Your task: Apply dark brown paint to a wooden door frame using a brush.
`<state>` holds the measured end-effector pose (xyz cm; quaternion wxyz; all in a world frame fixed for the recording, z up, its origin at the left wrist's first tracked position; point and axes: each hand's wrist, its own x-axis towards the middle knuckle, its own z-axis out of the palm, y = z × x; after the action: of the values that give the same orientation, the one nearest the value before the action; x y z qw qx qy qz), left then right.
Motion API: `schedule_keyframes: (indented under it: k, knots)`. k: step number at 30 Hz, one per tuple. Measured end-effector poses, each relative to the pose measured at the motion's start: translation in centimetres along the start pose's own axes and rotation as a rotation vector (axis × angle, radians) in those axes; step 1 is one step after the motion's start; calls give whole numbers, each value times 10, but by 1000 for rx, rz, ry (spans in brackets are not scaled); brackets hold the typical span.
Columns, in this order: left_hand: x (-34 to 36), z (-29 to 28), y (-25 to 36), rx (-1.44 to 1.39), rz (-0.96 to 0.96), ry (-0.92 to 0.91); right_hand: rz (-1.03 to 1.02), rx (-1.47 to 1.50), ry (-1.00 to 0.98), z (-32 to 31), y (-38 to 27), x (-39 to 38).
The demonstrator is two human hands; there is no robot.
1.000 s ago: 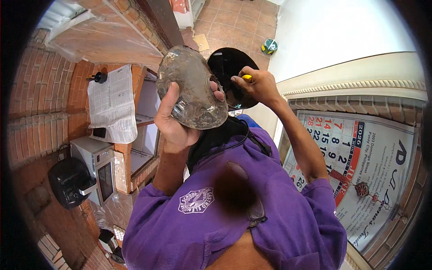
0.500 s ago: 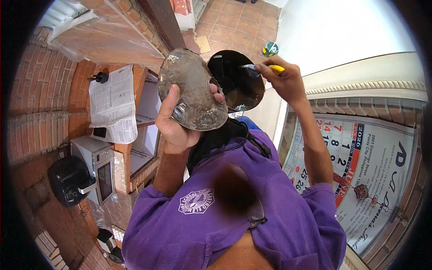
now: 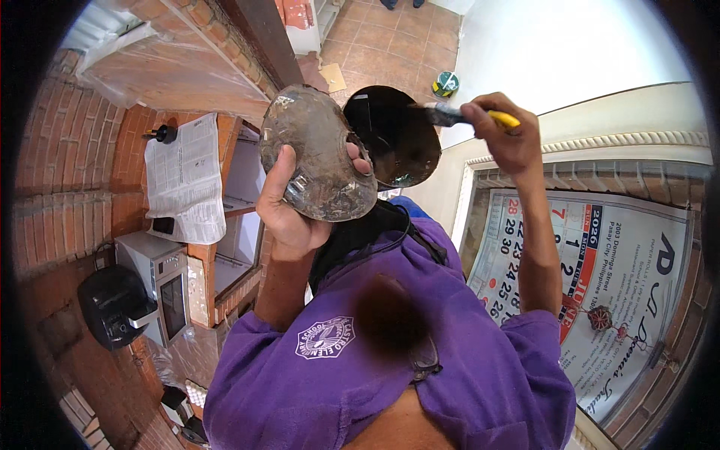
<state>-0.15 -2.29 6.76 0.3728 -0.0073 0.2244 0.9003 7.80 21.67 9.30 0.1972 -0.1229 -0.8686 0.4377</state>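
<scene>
My left hand (image 3: 289, 214) grips a grey-brown, mottled, glossy oval piece (image 3: 307, 124), thumb across its face and fingertips showing through a notch at its right side. Beside that notch sits a dark, shiny, round piece (image 3: 394, 146), like a shallow dish or disc. Whether the two pieces are joined, I cannot tell. My right hand (image 3: 499, 135) is closed around a paintbrush (image 3: 448, 115) with a yellow handle end. The brush's tip is at the upper right rim of the dark piece; whether it touches is unclear.
On the left, newspaper (image 3: 184, 172) covers a brick ledge above a microwave (image 3: 171, 289) and a black appliance (image 3: 112, 304). A green can (image 3: 445, 83) stands on the tiled floor (image 3: 379, 45). To the right are a white wall (image 3: 562, 60) and a large calendar (image 3: 630, 277).
My right hand has moved rightward, drawing the paintbrush from over the dark round piece out toward its right rim. My left hand keeps its grip nearly in place.
</scene>
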Motion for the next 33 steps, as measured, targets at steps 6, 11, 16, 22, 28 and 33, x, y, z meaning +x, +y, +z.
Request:
schedule_keyframes:
  k: [6,11,16,22,28,33]
  knots:
    - [-2,5,6,22,-30,-48,35,-276,-49,-5,11,-2]
    - [2,-4,2,-65,-58,-51,262,185,173,-39,-7,-12]
    - [-5,-4,4,-33,1,52,45,592,447,-70,-33,-14]
    - [10,-7,-3,-71,2,117,-794,721,478,-182,-100,1]
    - [12,-15,8,-81,-41,-42,-1096,148,1119,-292,-213,15]
    - [15,-18,8,-32,-40,-9,-1126,20,1216,-341,-256,32]
